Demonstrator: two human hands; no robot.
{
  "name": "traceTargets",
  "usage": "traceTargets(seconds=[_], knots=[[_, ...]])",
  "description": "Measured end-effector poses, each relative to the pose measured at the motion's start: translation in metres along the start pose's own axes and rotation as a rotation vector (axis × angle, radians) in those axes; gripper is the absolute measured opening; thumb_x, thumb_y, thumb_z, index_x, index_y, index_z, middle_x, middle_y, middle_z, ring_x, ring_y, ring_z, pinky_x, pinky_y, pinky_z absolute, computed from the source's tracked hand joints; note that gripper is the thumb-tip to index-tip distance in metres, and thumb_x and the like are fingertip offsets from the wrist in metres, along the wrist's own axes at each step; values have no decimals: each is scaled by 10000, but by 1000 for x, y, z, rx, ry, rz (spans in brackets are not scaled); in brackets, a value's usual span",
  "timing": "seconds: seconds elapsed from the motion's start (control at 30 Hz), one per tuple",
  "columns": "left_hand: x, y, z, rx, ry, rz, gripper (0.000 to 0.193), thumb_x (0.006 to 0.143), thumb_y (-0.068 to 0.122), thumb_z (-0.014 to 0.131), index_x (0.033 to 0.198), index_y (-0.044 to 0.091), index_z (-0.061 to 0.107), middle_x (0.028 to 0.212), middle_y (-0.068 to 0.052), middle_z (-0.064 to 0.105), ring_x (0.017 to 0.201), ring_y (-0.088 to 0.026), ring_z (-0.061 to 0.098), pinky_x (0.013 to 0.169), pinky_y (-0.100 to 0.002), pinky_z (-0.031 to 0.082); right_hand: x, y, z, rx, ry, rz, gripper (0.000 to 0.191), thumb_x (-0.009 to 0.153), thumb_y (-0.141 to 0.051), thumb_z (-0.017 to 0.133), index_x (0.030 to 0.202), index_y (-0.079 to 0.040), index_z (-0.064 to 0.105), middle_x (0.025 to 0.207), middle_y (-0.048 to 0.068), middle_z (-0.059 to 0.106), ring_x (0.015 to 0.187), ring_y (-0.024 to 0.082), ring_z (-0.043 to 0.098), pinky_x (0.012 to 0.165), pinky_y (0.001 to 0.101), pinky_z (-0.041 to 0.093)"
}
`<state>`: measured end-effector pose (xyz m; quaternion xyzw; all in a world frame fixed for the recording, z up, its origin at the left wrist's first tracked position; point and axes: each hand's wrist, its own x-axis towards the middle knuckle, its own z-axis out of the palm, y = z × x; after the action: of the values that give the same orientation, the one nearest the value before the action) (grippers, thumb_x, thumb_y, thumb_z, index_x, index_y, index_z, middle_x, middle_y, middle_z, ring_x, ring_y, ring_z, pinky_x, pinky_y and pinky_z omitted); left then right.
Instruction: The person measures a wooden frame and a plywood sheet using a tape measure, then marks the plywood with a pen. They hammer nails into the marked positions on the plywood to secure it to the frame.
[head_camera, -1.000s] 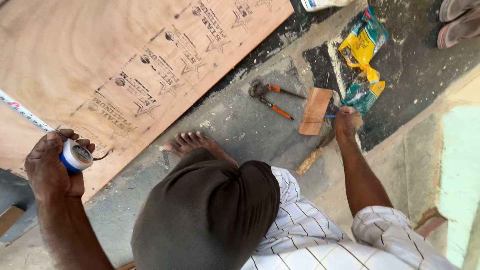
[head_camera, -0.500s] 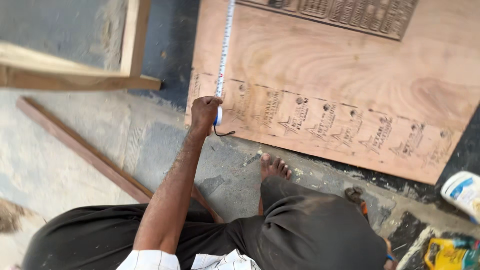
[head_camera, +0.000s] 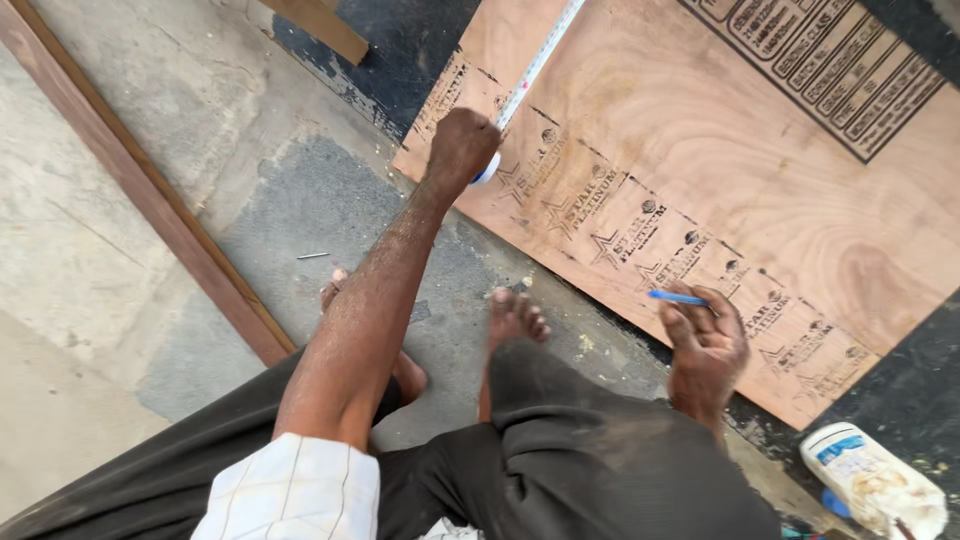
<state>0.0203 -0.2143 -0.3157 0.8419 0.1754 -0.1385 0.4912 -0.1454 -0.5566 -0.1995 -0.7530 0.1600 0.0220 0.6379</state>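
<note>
Fingers of the left hand (head_camera: 462, 146) are curled tight over a tape measure (head_camera: 487, 168) just above the frame's centre, pinning its white-and-blue case to a plywood sheet (head_camera: 700, 140) near that sheet's lower-left edge — the yellow-white blade runs from the case up and to the right, out of the top of the frame. To the right of centre, the right hand (head_camera: 706, 350) pinches a blue pen (head_camera: 678, 297) between thumb and fingers, the pen lying roughly level with its tip over the sheet's lower edge, among the printed star marks. Both bare feet rest on the grey concrete floor (head_camera: 110, 230) at centre, just short of the sheet. A long wooden batten (head_camera: 150, 190) crosses the left side diagonally, and a white plastic bottle (head_camera: 870, 480) lies at the lower right corner — well apart from either hand.
</note>
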Motion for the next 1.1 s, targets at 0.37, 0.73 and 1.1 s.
traceTargets(seconds=[0.37,0.73,1.1], knots=[[-110,-96,-27,-78,154,-296,256,863,302,744,852,46,758,758,-149,728,691,-316,723,674,-449,548,127,-6,104,-334,-593,-223,338,1016,-272,730,1095,57,730,968,151,760,830,173,745,671,276,605],[-117,-114,-1,-99,271,-46,220,925,145,667,1096,39,755,982,-177,740,900,-351,714,831,-465,543,211,22,214,-493,-1057,-495,149,873,-67,697,996,-14,762,987,108,731,955,177,650,881,344,538],[-124,-114,14,-153,213,-126,232,944,160,669,1119,36,754,993,-166,734,919,-319,719,842,-453,551,214,39,236,-598,-1157,-718,157,906,-119,724,1023,-83,821,841,27,708,930,183,574,1029,374,427]])
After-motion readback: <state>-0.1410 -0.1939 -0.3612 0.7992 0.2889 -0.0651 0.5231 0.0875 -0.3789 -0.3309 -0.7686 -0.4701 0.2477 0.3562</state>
